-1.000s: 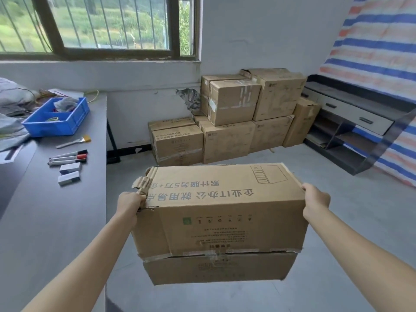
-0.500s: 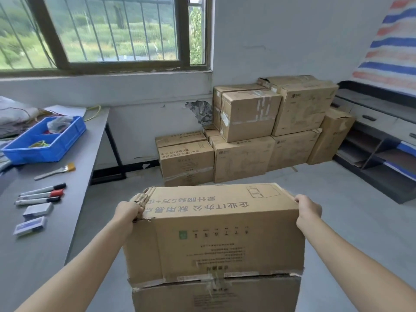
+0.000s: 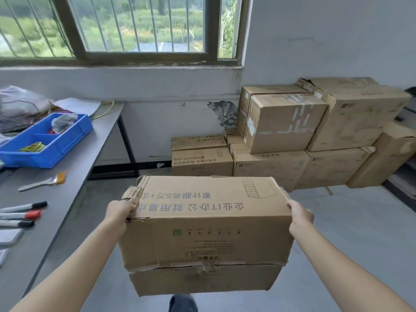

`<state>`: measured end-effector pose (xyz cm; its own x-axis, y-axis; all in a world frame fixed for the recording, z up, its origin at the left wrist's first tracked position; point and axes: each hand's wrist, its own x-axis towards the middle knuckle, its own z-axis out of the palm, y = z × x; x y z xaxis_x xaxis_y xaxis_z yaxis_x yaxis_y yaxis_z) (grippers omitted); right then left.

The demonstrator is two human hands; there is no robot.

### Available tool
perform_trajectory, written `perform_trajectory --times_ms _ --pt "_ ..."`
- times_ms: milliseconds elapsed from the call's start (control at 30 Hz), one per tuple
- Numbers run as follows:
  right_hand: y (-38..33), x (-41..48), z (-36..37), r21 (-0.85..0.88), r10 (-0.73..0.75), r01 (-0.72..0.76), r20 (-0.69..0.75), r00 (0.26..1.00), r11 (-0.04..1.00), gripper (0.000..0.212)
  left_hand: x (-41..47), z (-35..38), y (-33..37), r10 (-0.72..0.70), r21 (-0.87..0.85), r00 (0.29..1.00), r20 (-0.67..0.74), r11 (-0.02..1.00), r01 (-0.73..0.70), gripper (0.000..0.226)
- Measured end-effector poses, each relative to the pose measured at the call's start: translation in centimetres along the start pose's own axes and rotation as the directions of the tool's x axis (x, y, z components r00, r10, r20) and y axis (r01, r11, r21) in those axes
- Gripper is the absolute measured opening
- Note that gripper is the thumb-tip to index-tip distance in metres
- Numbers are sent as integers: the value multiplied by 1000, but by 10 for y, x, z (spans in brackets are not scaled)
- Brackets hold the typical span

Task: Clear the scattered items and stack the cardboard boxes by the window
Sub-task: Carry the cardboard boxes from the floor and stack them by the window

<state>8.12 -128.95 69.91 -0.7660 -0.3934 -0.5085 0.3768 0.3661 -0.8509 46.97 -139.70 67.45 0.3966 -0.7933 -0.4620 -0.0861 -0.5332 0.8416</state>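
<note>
I carry a long cardboard box (image 3: pixel 207 230) with blue printed characters, held above the floor in front of me. My left hand (image 3: pixel 119 211) grips its torn left end. At the right end my right hand (image 3: pixel 300 213) holds the box, its fingers hidden behind the cardboard. Beyond it a stack of cardboard boxes (image 3: pixel 283 140) stands against the wall right of the window (image 3: pixel 126 28), with a low pair of boxes (image 3: pixel 201 157) at its left end.
A grey table (image 3: pixel 74 174) runs along the left with a blue bin (image 3: pixel 48 140), a paintbrush (image 3: pixel 42 182) and markers (image 3: pixel 23 213) on it. Dark shelving (image 3: pixel 405 176) is at the far right edge. Bare grey floor lies between me and the stack.
The view has come closer to the window and the stack. The stack looms larger and the box stays in both hands.
</note>
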Motion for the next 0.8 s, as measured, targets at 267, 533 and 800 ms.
perform_trajectory --times_ms 267,533,800 --pt "-62 76 130 -91 -15 18 34 999 996 14 118 64 72 -39 -43 999 -23 998 38 20" --pt "-126 142 229 -134 -31 27 -25 999 991 33 205 117 158 -64 -97 998 6 993 65 21" --pt "-172 223 311 -57 0 1 16 1000 998 24 274 184 224 -16 -174 1000 -5 985 15 25"
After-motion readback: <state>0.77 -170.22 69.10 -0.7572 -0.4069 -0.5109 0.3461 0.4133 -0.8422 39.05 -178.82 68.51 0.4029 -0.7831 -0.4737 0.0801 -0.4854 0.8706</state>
